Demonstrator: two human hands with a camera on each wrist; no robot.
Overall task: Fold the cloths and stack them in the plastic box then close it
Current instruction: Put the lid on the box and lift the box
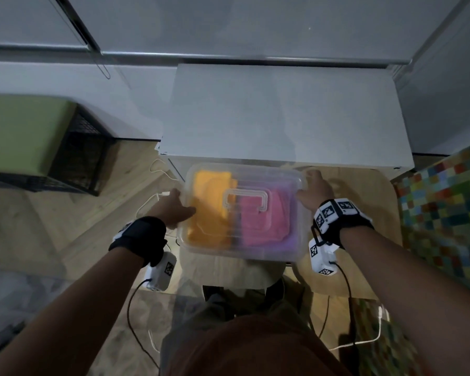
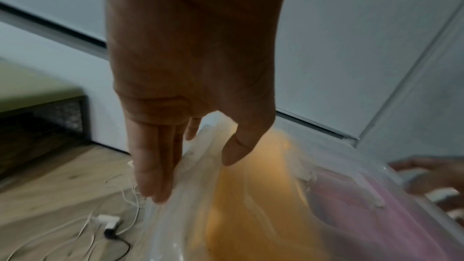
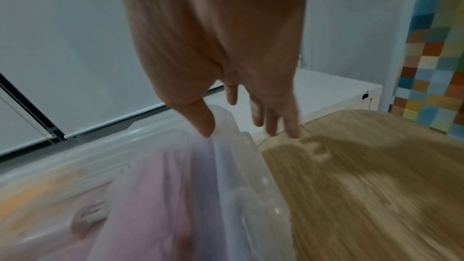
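Note:
A clear plastic box (image 1: 242, 252) with its lid on stands on the left part of a wooden table (image 1: 364, 213). Through the lid I see a folded orange cloth (image 1: 209, 210) on the left and a folded pink cloth (image 1: 266, 223) on the right, under a white lid handle (image 1: 246, 199). My left hand (image 1: 178, 210) is at the box's left side, thumb on the lid (image 2: 233, 152), straight fingers (image 2: 153, 166) down along the wall. My right hand (image 1: 310, 185) is at the right rim, thumb on the lid edge (image 3: 200, 124), fingers (image 3: 273, 122) straight over the table beside the box.
A white cabinet (image 1: 282, 118) stands right behind the table. A black mesh crate with a green top (image 1: 25, 137) sits on the floor at the left, with white cables (image 1: 152, 196) near the box. A chequered multicoloured surface (image 1: 445, 207) lies at the right.

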